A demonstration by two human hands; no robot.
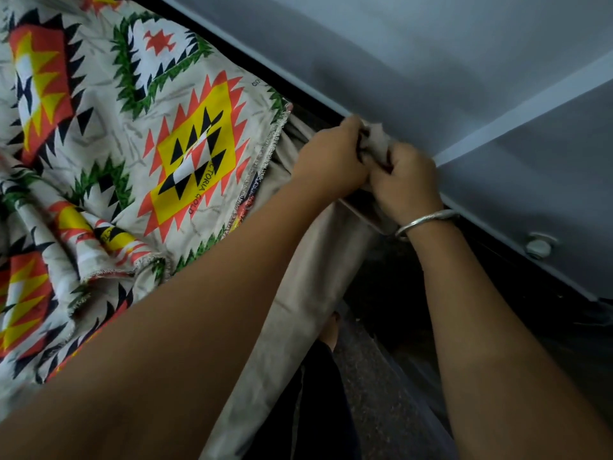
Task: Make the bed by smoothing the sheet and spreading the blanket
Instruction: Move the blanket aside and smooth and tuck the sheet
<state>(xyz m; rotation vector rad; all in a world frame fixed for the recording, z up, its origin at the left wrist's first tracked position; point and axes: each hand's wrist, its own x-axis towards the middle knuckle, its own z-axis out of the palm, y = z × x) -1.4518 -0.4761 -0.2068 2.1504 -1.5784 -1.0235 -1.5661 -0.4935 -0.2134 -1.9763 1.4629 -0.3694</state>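
Beige sheet (pixel 315 267) hangs down the side of the bed, next to the grey wall (pixel 431 61). Both hands hold its bunched top corner. The left hand (pixel 331 157) and right hand (pixel 409 180) touch each other, fingers curled tight round the cloth. A silver bangle (pixel 428 220) sits on the right wrist. The bright patterned blanket (pixel 132 127) lies crumpled on the bed.

Dim, cool, flat light; soft overall focus, motion smear at the frame edges, deep shadow lower right.
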